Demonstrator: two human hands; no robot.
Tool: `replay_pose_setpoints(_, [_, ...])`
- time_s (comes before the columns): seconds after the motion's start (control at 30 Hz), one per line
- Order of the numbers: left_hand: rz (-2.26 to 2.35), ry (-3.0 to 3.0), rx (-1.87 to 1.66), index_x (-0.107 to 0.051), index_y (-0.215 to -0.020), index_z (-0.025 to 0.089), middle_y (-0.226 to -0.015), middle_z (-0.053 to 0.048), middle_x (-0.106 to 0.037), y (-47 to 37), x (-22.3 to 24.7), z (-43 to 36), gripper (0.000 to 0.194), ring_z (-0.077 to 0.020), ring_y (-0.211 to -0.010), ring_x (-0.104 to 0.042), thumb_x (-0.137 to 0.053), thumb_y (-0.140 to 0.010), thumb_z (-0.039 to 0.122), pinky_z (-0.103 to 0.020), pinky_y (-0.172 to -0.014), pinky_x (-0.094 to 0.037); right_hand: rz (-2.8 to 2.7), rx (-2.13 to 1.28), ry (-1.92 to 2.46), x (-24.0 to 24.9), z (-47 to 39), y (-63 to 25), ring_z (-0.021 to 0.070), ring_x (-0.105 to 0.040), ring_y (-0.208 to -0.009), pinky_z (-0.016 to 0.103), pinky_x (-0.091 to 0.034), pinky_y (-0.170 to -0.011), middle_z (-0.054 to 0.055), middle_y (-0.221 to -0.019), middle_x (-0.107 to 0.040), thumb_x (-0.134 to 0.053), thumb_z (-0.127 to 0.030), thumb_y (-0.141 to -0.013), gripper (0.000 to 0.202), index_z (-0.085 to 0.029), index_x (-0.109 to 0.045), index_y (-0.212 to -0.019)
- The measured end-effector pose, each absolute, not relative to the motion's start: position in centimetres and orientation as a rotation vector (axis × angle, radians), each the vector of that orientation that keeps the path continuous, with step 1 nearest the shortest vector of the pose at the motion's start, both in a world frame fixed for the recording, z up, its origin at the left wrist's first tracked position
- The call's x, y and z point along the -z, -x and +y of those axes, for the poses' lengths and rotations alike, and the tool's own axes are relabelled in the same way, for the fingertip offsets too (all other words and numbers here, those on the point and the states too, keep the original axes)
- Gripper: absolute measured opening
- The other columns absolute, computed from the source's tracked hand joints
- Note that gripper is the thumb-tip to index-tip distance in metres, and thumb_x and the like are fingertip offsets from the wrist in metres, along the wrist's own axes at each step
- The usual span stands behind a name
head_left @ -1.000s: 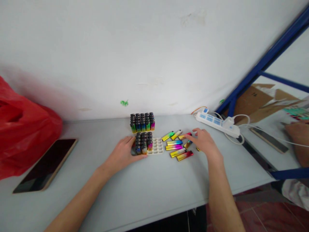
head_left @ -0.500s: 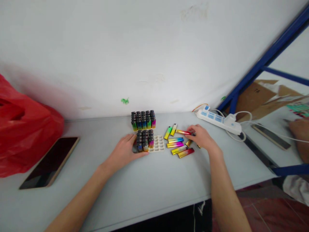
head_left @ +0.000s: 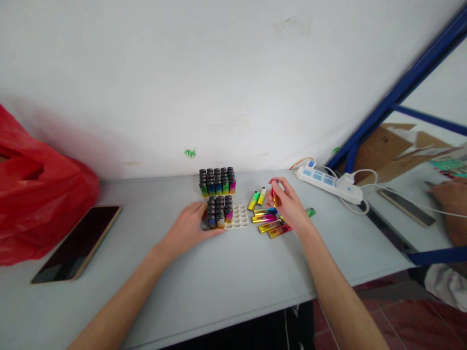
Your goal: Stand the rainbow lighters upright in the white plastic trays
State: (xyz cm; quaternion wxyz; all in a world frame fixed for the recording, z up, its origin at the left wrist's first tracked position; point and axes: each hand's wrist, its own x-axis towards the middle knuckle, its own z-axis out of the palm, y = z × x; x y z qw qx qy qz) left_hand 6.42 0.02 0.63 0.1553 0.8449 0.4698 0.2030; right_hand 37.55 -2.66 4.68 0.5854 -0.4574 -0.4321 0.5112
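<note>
My left hand [head_left: 187, 227] grips the left end of a white tray with round holes [head_left: 239, 217], its thumb along the front edge and its fingers at the side. Several black-topped lighters [head_left: 220, 211] stand upright in the tray's left part, and bare holes show on the right. Pinched in my right hand [head_left: 289, 201] is a red and gold lighter [head_left: 275, 192], tilted almost upright above the table. Below and beside that hand lie several loose lighters [head_left: 264, 218] in metallic colours, some partly covered by it.
Behind the tray stands a block of upright lighters [head_left: 217, 182] near the wall. A white power strip [head_left: 330, 183] with cables lies at the right, before a blue metal frame [head_left: 368, 126]. At the left are a phone [head_left: 78, 243] and a red plastic bag [head_left: 40, 194]. Another person's hand [head_left: 454, 199] shows far right.
My right hand has picked up the red and gold lighter, moved left and turned it from lying flat to nearly upright. My left hand stays at the tray.
</note>
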Motion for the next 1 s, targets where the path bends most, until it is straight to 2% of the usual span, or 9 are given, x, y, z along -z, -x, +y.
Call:
replay_pose_setpoints(0.1, [1.351,-2.416,-0.565,-0.07,-0.112,0.022,-0.115,-0.013,-0.077,-6.5,-0.8,0.0,0.064,-0.0379,-0.111,-0.073,-0.082,-0.079,0.076,-0.052,-0.102,-0.059,-1.025,-1.294,1.079,-4.5,-2.8,-36.3,0.0088,-0.037,-0.047,0.021,-0.033,-0.046,-0.012,-0.063,-0.05,-0.083,-0.074,-0.08,0.058,-0.031,-0.054,-0.104])
replay_pose_setpoints(0.2, [1.346,-2.413,-0.558,-0.07,-0.112,0.022,-0.115,-0.012,-0.077,-6.6,-1.0,-0.1,0.063,-0.0372,-0.11,-0.073,-0.082,-0.079,0.075,-0.051,-0.102,-0.058,-1.064,-1.267,1.172,-4.1,-2.8,-35.7,0.0075,-0.023,-0.046,0.021,-0.018,-0.043,-0.013,-0.061,-0.039,-0.077,-0.081,-0.08,0.06,-0.028,-0.056,-0.098])
replay_pose_setpoints(0.27, [1.344,-2.417,-0.552,-0.07,-0.113,0.021,-0.117,-0.013,-0.077,-6.6,-1.0,-0.1,0.064,-0.0378,-0.111,-0.073,-0.082,-0.08,0.075,-0.052,-0.102,-0.058,-1.131,-1.179,1.244,-3.7,-2.8,-35.3,0.0088,-0.023,-0.047,0.023,-0.019,-0.044,-0.011,-0.06,-0.034,-0.07,-0.086,-0.084,0.062,-0.026,-0.055,-0.086])
replay_pose_setpoints(0.47, [1.318,-2.444,-0.554,-0.07,-0.119,0.019,-0.119,-0.015,-0.077,-6.4,-0.8,0.1,0.068,-0.038,-0.112,-0.073,-0.081,-0.082,0.075,-0.052,-0.102,-0.058,-1.325,-0.976,1.469,-3.0,-3.2,-33.8,0.013,-0.035,-0.052,0.029,-0.027,-0.052,-0.005,-0.053,-0.038,-0.046,-0.091,-0.093,0.074,-0.025,-0.046,-0.059])
replay_pose_setpoints(0.57, [1.322,-2.461,-0.563,-0.07,-0.123,0.019,-0.123,-0.016,-0.077,-6.3,-0.5,0.1,0.072,-0.0399,-0.119,-0.072,-0.079,-0.082,0.077,-0.055,-0.107,-0.057,-1.325,-1.02,1.528,-2.9,-3.3,-33.0,0.0138,-0.037,-0.051,0.031,-0.029,-0.057,-0.004,-0.047,-0.036,-0.038,-0.08,-0.1,0.074,-0.026,-0.043,-0.05])
replay_pose_setpoints(0.67, [1.323,-2.46,-0.562,-0.069,-0.125,0.02,-0.123,-0.015,-0.077,-6.2,-0.3,0.2,0.072,-0.0391,-0.118,-0.072,-0.078,-0.083,0.078,-0.055,-0.107,-0.057,-1.317,-1.045,1.596,-3.0,-3.3,-32.4,0.014,-0.04,-0.05,0.031,-0.031,-0.06,-0.004,-0.045,-0.038,-0.042,-0.053,-0.105,0.063,-0.026,-0.041,-0.048])
replay_pose_setpoints(0.77, [1.307,-2.455,-0.572,-0.069,-0.126,0.02,-0.122,-0.014,-0.077,-6.2,-0.3,0.2,0.073,-0.0375,-0.116,-0.072,-0.078,-0.083,0.078,-0.053,-0.106,-0.058,-1.347,-1.053,1.653,-3.1,-3.3,-31.8,0.0147,-0.04,-0.05,0.032,-0.03,-0.06,-0.004,-0.044,-0.04,-0.042,-0.032,-0.102,0.055,-0.026,-0.041,-0.048])
replay_pose_setpoints(0.9, [1.335,-2.444,-0.586,-0.07,-0.12,0.022,-0.117,-0.013,-0.077,-6.2,-0.3,0.2,0.07,-0.0372,-0.113,-0.072,-0.075,-0.082,0.08,-0.052,-0.104,-0.058,-1.386,-1.038,1.671,-2.9,-3.5,-31.3,0.0158,-0.042,-0.052,0.032,-0.029,-0.06,-0.003,-0.046,-0.042,-0.045,-0.024,-0.1,0.053,-0.026,-0.04,-0.048])
replay_pose_setpoints(1.0, [1.325,-2.444,-0.584,-0.07,-0.12,0.023,-0.118,-0.011,-0.078,-6.2,-0.3,0.1,0.067,-0.0369,-0.114,-0.072,-0.077,-0.082,0.077,-0.049,-0.105,-0.058,-1.419,-1.025,1.629,-2.6,-3.6,-31.2,0.0165,-0.043,-0.053,0.032,-0.03,-0.06,-0.003,-0.048,-0.043,-0.046,-0.028,-0.102,0.054,-0.027,-0.041,-0.049])
